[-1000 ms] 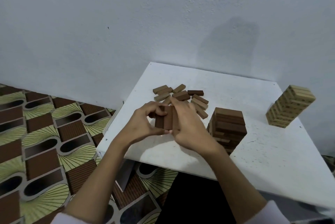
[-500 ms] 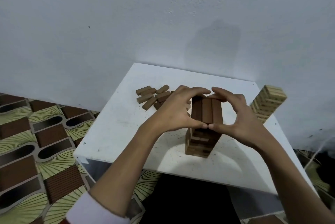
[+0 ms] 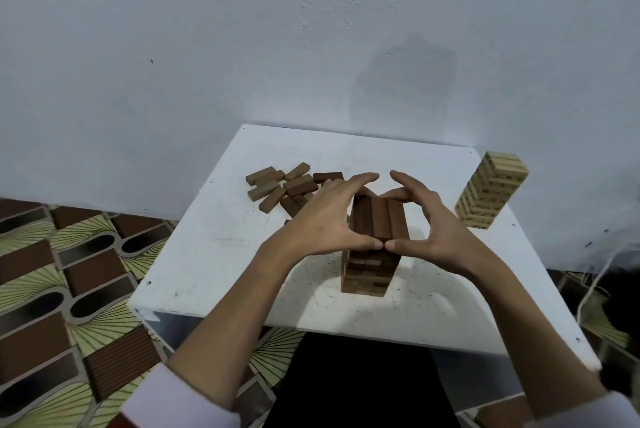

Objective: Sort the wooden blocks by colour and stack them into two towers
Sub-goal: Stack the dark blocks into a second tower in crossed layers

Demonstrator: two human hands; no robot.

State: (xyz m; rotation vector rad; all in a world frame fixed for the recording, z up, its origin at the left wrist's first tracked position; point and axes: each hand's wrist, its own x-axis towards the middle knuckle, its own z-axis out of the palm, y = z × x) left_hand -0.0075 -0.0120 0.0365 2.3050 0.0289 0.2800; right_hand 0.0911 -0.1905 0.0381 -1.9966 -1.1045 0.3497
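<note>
Standing near the middle of the white table [image 3: 214,254], toward its front edge: a dark brown tower [image 3: 372,261] of stacked wooden blocks, built in crosswise layers, the side faces showing alternating block ends and long edges in reddish and darker browns. Topped by a layer of three dark blocks [image 3: 380,219] lying side by side, long axes running away from the camera, flush with the layers beneath. Framed on both sides by two bare hands: left hand [image 3: 322,216] cupped against the left flank of the top layer, fingers curved over the far end, thumb pressed at the near end; right hand [image 3: 429,223] mirrored on the right flank, fingers arched over the far side, thumb meeting the left thumb tip at the near edge of the top blocks. Both hands closed around that top layer, squeezing it from each side. Scattered behind and left of the tower, on the far-left part of the table: loose blocks [image 3: 277,187] in medium and dark brown, lying flat at mixed angles, some touching, a few partly hidden behind the left hand. Standing well apart at the far-right of the table: a pale tower [image 3: 490,192] of light wood, appearing tilted in the wide-angle view. Beyond the table, a plain pale wall [image 3: 242,46]; to the left, a patterned floor [image 3: 52,289] in brown, green and black.
</note>
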